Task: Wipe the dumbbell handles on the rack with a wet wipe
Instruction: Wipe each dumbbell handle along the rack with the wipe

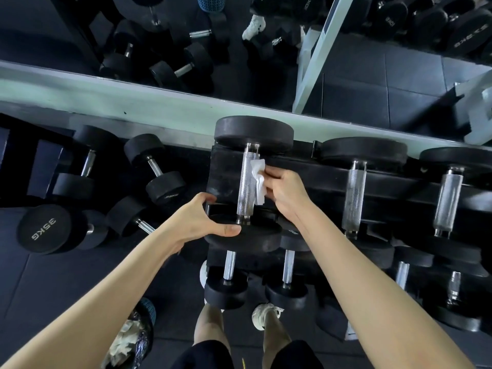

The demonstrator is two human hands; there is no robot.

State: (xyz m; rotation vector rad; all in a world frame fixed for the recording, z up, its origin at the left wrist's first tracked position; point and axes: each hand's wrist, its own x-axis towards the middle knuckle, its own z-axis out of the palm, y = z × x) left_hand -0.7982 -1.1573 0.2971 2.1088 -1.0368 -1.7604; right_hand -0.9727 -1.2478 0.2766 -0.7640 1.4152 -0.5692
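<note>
— While the right hand [282, 193] pinches the wet wipe [258, 179] against the right side of the dumbbell handle [247, 182], what holds the weight?
— The left hand [197, 222]: thumb and curled fingers grip its near head [253, 239].
— Where is it?
— Left end of the rack [223, 171], top tier, far head by the wall.

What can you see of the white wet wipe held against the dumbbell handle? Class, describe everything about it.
The white wet wipe is a small, thin sheet, crumpled and creased, like soft paper or cloth. It lies lengthwise against the right side of the knurled silver metal handle of the large black dumbbell on the rack's top row. The right hand pinches it with its fingertips from the right; its lower end hangs free.
</note>
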